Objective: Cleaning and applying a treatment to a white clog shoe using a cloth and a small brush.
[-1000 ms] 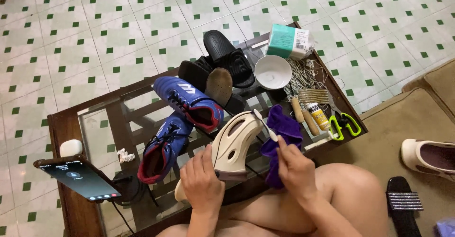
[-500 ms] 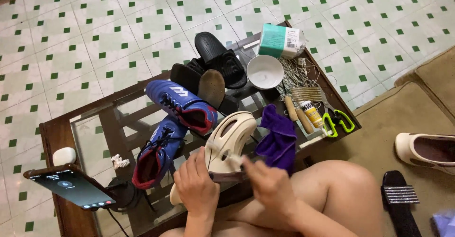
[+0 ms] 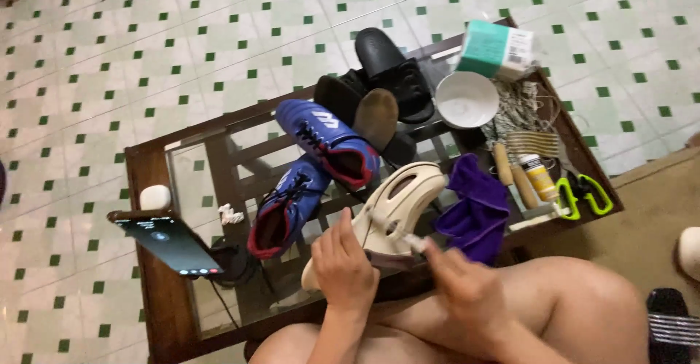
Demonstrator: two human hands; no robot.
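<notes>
In the head view, the left hand (image 3: 343, 262) is closing its fingers around the heel end of a cream perforated clog (image 3: 390, 211), holding it tilted above the near edge of the glass-topped wooden coffee table (image 3: 146, 167). The right hand (image 3: 463, 287), at about 4 o'clock from the clog, is pinching a small toothbrush (image 3: 399, 233) whose head is lying against the clog's side; its fingers are blurred. A purple cloth (image 3: 477, 211) is lying just beside the clog at 3 o'clock. At 10 o'clock from the clog, two blue football boots (image 3: 310, 171) are resting on the glass, with black slide sandals (image 3: 386, 80) beyond them at 12 o'clock. A white bowl (image 3: 467, 100) is sitting at 1 o'clock, a green-handled pair of scissors (image 3: 583, 195) at 3 o'clock near the table's right edge, and a smartphone (image 3: 169, 244) is standing propped at 9 o'clock
</notes>
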